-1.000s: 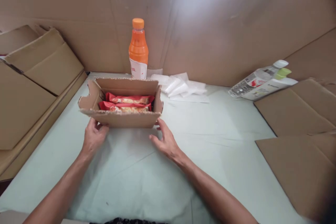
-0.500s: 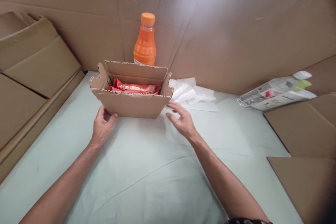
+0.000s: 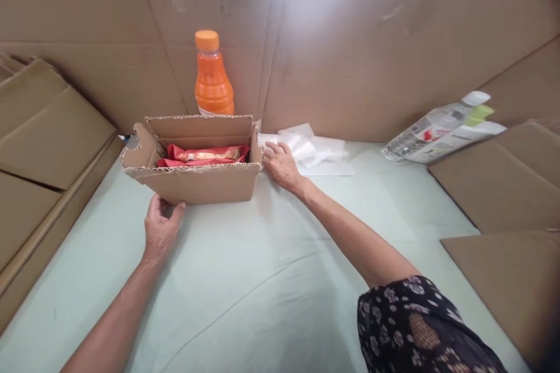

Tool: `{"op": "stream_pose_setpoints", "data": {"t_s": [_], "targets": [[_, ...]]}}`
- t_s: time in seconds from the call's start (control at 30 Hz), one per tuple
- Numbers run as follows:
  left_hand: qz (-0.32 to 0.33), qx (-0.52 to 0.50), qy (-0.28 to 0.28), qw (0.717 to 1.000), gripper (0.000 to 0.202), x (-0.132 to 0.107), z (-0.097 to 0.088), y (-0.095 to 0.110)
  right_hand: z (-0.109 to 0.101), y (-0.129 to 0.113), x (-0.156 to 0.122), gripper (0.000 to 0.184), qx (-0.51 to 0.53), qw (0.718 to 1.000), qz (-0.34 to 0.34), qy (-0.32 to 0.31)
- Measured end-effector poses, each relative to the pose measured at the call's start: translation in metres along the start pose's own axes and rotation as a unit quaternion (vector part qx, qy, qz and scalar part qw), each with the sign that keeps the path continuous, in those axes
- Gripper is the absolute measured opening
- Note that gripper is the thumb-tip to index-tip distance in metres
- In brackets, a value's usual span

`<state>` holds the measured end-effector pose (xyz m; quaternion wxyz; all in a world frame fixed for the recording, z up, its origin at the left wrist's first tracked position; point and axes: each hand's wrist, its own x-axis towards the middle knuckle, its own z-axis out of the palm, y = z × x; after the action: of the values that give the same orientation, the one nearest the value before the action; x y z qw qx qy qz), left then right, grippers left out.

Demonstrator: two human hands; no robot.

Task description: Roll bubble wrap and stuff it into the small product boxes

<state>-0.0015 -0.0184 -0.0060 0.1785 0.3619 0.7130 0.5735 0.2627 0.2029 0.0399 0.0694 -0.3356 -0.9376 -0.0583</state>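
Note:
An open-topped cardboard box stands on the pale green cloth, with red-wrapped packets inside. My left hand grips its lower left front corner, thumb at the front and the other fingers partly hidden behind the edge. Just past the box's right end, my right hand is open, palm down, with fingers stretched toward the left edge of some crumpled white translucent wrapping. Whether its fingertips touch the wrapping or the box wall, I cannot tell.
Behind the box an orange-capped bottle of orange drink stands against the cardboard wall. A clear plastic bottle leans at the right beside a white pack. Cardboard flaps border the right, a larger carton the left.
My right hand has moved away from the box's lower right corner, farther back toward the wrapping. My left hand stays at the left corner. The whole view has shifted slightly.

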Motion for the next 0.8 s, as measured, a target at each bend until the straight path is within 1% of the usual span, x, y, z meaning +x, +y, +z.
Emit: {"op": "stream_pose_setpoints", "data": {"t_s": [0.03, 0.1, 0.2, 0.27, 0.33, 0.37, 0.4, 0.47, 0.5, 0.53, 0.6, 0.63, 0.67, 0.73, 0.77, 0.8], "targets": [[0.001, 0.005, 0.001, 1.0, 0.043, 0.0, 0.0, 0.0, -0.001, 0.005, -0.008, 0.024, -0.002, 1.0, 0.004, -0.001], [0.006, 0.013, 0.005, 1.0, 0.043, -0.001, 0.0, 0.002, -0.007, 0.015, -0.024, 0.022, 0.005, 1.0, 0.007, 0.02], [0.008, 0.013, 0.004, 1.0, 0.044, -0.002, 0.001, 0.004, -0.022, 0.029, -0.045, 0.034, 0.029, 0.995, 0.03, 0.095], [0.0, 0.014, -0.001, 1.0, 0.044, -0.001, 0.002, 0.006, -0.029, 0.04, -0.049, 0.037, 0.037, 0.988, 0.073, 0.134], [-0.005, 0.02, -0.002, 1.0, 0.044, 0.001, 0.004, 0.009, -0.031, 0.051, -0.043, 0.047, 0.037, 0.982, 0.117, 0.141], [-0.006, 0.024, 0.0, 1.0, 0.044, 0.003, 0.005, 0.01, -0.029, 0.056, -0.036, 0.051, 0.039, 0.982, 0.129, 0.132], [-0.007, 0.029, 0.002, 1.0, 0.043, 0.004, 0.006, 0.011, -0.027, 0.06, -0.027, 0.051, 0.046, 0.983, 0.133, 0.119], [-0.014, 0.036, 0.006, 0.999, 0.043, 0.007, 0.009, 0.012, -0.024, 0.065, -0.008, 0.035, 0.082, 0.981, 0.141, 0.107], [-0.017, 0.034, 0.007, 0.999, 0.044, 0.009, 0.01, 0.011, -0.024, 0.065, 0.0, 0.025, 0.111, 0.975, 0.153, 0.12], [-0.018, 0.025, 0.006, 1.0, 0.047, 0.009, 0.01, 0.011, -0.027, 0.064, 0.004, 0.019, 0.147, 0.963, 0.17, 0.148], [-0.012, 0.004, 0.014, 1.0, 0.055, 0.007, 0.009, 0.01, -0.039, 0.059, 0.001, 0.017, 0.235, 0.922, 0.205, 0.23], [-0.004, 0.003, 0.025, 1.0, 0.059, 0.003, 0.007, 0.011, -0.048, 0.055, -0.007, 0.016, 0.281, 0.897, 0.214, 0.264], [0.006, 0.014, 0.038, 0.999, 0.063, -0.004, 0.004, 0.014, -0.058, 0.05, -0.02, 0.016, 0.327, 0.874, 0.218, 0.285], [0.028, 0.055, 0.053, 0.997, 0.066, -0.023, -0.004, 0.025, -0.081, 0.035, -0.056, 0.015, 0.416, 0.833, 0.225, 0.287], [0.045, 0.076, 0.048, 0.995, 0.065, -0.036, -0.008, 0.032, -0.091, 0.026, -0.076, 0.016, 0.458, 0.813, 0.232, 0.275], [0.065, 0.09, 0.03, 0.993, 0.062, -0.049, -0.012, 0.041, -0.099, 0.016, -0.096, 0.017, 0.5, 0.791, 0.239, 0.259]]}}
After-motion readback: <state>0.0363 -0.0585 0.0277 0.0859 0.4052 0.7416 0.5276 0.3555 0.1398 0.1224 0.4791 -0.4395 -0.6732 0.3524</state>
